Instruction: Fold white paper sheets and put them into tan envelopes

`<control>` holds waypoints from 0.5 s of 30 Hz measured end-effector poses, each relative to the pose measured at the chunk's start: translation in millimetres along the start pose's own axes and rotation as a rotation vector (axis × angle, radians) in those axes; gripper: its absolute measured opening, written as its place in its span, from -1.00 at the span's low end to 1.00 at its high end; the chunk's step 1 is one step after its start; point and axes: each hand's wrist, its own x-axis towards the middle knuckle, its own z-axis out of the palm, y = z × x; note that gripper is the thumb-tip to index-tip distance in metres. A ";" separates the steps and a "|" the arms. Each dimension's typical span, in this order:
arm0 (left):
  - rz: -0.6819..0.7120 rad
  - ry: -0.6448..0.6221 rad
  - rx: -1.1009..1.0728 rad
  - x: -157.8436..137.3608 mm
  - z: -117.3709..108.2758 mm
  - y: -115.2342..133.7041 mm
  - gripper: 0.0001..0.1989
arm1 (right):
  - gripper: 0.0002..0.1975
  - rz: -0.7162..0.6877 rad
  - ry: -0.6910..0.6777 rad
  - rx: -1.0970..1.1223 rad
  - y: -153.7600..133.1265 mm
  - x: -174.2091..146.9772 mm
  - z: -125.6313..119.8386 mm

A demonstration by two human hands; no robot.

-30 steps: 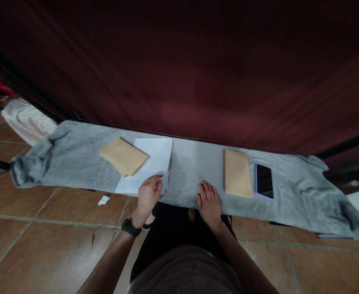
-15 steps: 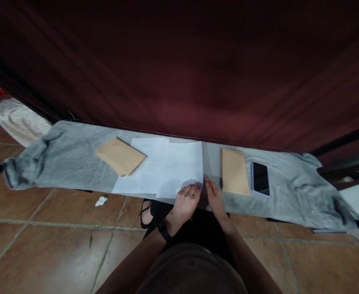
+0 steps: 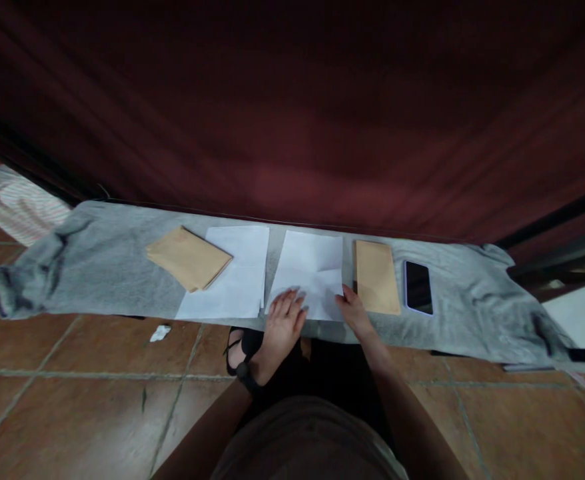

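Note:
A white sheet of paper (image 3: 312, 260) with faint creases lies in front of me on the grey cloth. My left hand (image 3: 283, 320), with a dark watch on its wrist, rests on the sheet's lower left corner, fingers spread and flat. At the sheet's right edge, my right hand (image 3: 355, 310) pinches the paper between thumb and fingers. Left of it is a stack of white paper (image 3: 245, 280), partly covered by several brown envelopes (image 3: 190, 259). Close to my right hand lies another brown envelope (image 3: 377, 277), and beyond that a phone (image 3: 418, 288) with a dark screen.
The grey cloth (image 3: 107, 260) covers a long narrow bench. A dark red curtain (image 3: 292, 133) hangs along its far side. Tiled floor (image 3: 97, 413) shows below, with a crumpled white scrap (image 3: 160, 333) on it. Striped fabric (image 3: 17, 200) is at the far left.
The top sheet has moved right, apart from the stack, and a gap of grey cloth shows between them. My left hand has shifted left and spread its fingers; my right hand now grips the sheet's edge.

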 end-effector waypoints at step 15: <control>-0.011 -0.099 0.118 -21.1 5.4 -21.1 -0.56 | -0.48 -0.025 0.055 -0.545 -36.4 -23.8 -2.4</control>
